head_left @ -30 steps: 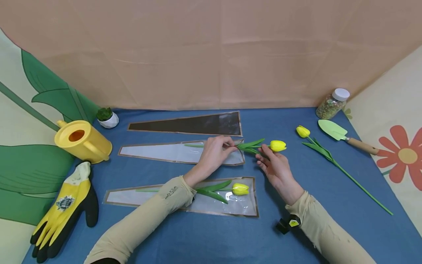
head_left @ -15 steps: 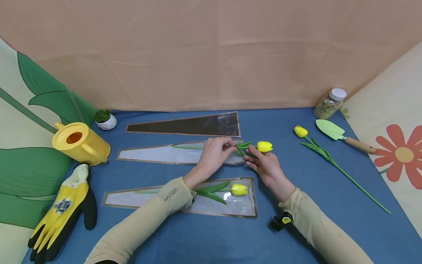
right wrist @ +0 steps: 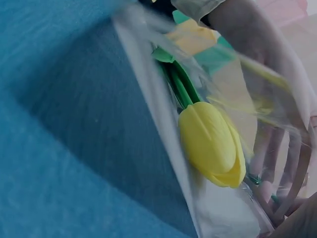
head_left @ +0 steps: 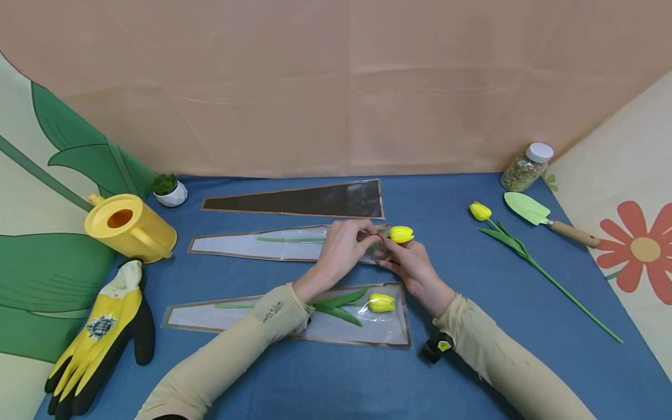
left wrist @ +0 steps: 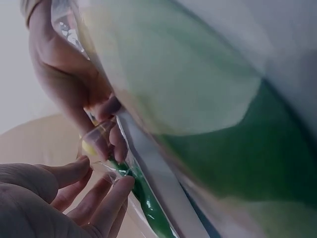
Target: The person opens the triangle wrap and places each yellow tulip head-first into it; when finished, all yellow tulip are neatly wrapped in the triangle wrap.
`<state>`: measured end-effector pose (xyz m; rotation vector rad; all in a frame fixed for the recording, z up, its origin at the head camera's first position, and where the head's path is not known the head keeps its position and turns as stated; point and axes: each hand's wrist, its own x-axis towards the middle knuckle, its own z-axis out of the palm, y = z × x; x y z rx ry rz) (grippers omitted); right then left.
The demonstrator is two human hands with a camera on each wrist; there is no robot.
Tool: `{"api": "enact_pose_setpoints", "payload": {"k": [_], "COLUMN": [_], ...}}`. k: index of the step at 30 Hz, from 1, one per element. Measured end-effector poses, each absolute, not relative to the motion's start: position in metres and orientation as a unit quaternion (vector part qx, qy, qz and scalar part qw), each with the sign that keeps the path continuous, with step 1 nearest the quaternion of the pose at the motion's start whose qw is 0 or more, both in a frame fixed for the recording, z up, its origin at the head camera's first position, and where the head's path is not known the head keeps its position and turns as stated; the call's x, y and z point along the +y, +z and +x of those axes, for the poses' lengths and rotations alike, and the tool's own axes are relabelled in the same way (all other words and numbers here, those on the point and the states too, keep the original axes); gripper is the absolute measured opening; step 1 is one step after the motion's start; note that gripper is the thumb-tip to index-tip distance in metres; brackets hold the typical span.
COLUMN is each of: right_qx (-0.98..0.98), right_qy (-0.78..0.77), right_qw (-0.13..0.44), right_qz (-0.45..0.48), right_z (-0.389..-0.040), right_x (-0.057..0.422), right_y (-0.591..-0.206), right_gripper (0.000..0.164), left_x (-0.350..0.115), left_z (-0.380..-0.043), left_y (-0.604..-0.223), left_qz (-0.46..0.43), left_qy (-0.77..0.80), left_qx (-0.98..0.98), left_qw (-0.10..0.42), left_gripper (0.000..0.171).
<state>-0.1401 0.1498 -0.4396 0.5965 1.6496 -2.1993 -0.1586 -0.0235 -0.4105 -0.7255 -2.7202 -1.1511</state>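
Note:
In the head view, a clear flower sleeve [head_left: 238, 244] with a brown border and white backing lies across the middle. A yellow tulip [head_left: 401, 234] has its green stem inside this sleeve, its bloom at the wide right end. My left hand [head_left: 343, 244] pinches the clear film at the sleeve's mouth, as the left wrist view shows. My right hand [head_left: 415, 269] pinches the tulip below its bloom, partly hidden by film and leaves. In the right wrist view, the bloom [right wrist: 210, 144] sits at the sleeve's opening, leaves [right wrist: 181, 84] behind it.
Nearer me lies another sleeve [head_left: 194, 315] holding a tulip [head_left: 381, 302]; a dark sleeve [head_left: 299, 199] lies behind. On the right are a loose tulip [head_left: 480, 211], a trowel [head_left: 527, 207] and a jar [head_left: 527, 166]. A yellow watering can [head_left: 133, 227], potted plant [head_left: 170, 191] and glove [head_left: 107, 326] are left.
My right hand has moved left with the tulip, sliding its stem and leaves deeper into the middle sleeve. The left hand has stayed almost in place at the sleeve's mouth.

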Motion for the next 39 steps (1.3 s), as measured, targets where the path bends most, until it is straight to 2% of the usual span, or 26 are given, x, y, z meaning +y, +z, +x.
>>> {"api": "enact_pose_setpoints", "payload": {"k": [18,25,33,39], "right_qx": [0.6,0.599,0.634,0.671], "right_qy": [-0.755,-0.757,-0.737,-0.709], "right_qw": [0.182,0.198,0.182,0.184], "right_qz": [0.191,0.167,0.143,0.117], "right_z": [-0.145,-0.145,-0.145,-0.143], "right_x": [0.146,0.152,0.16,0.168], "right_y": [-0.436,-0.435,-0.434,-0.433], "right_gripper": [0.032,0.034,0.033,0.051], "left_x": [-0.024,-0.024,-0.023,-0.025], "left_z": [-0.158,-0.159,-0.16,-0.161], "left_y": [-0.406,-0.405,-0.404,-0.406], "left_qz": [-0.241,-0.242,-0.248,-0.243], "left_qy": [-0.382,-0.386,-0.381,-0.374], "left_qx": [-0.89,-0.889,-0.889,-0.894], "left_qw": [0.061,0.055,0.049,0.051], "left_gripper": [0.007,0.007,0.006,0.006]}}
